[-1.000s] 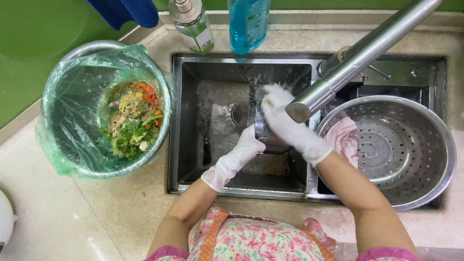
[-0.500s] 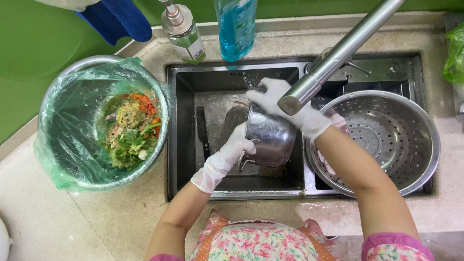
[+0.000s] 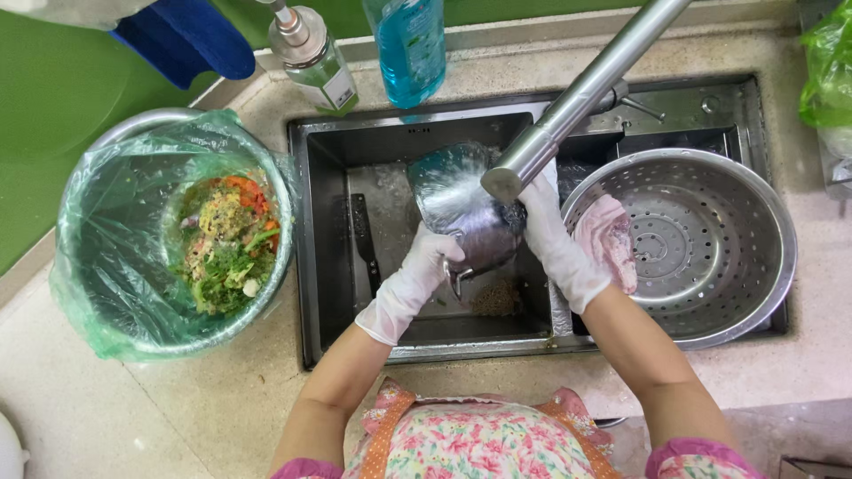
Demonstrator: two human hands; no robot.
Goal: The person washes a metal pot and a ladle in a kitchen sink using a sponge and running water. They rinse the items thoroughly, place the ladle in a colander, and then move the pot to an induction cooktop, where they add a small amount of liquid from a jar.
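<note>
Steel pot (image 3: pixel 466 217) now tilted under running faucet (image 3: pixel 577 98); my left hand (image 3: pixel 426 266) and right hand (image 3: pixel 550 235) both grasp it, rinsing underway

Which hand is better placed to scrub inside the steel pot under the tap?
Right, probably. The right hand sits at the steel pot rim beside the faucet stream, while the left hand grips it from below near the handle, steadying it.
</note>
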